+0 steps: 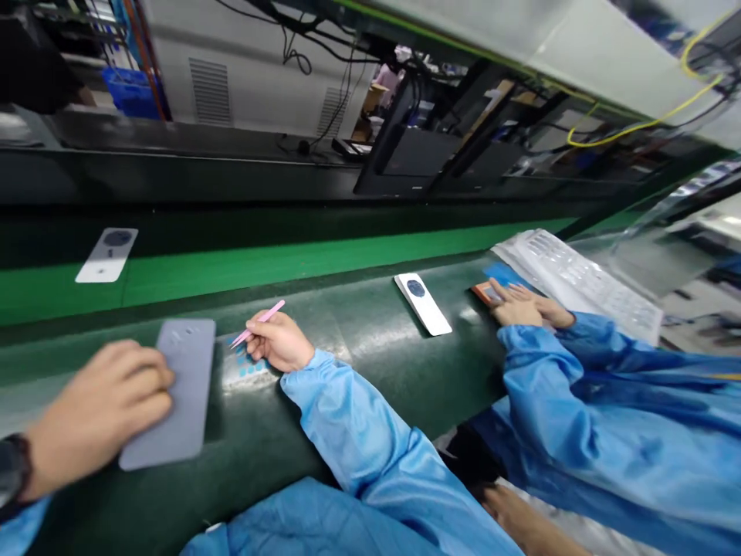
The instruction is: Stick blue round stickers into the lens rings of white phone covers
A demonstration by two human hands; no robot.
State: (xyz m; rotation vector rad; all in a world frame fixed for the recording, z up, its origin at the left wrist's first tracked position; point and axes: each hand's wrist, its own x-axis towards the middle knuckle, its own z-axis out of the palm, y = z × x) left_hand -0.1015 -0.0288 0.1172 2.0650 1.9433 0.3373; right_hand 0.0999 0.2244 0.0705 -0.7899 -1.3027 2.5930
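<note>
My left hand (96, 413) lay flat, fingers spread open, pressing on the grey panel (174, 390) on the dark green table (359, 363). Just right of the panel, my right hand (281, 340) had its grip closed on pink tweezers (258, 321), tips angled down over a sheet of blue dots (250, 369). Farther right of the panel, a co-worker's hands (521, 305) rested near a white tray (579, 278). Machines stood behind.

Blurred, covered and cut-off parts at the table

The left hand (96, 417) is smeared by motion and covers the near left part of the grey panel (174, 390); its wrist runs off the left edge. The right hand (281, 340) hides part of the blue-dotted sheet (246, 369). A co-worker's hands (521, 305) cover a small orange piece (485, 293), too small to identify.
</note>
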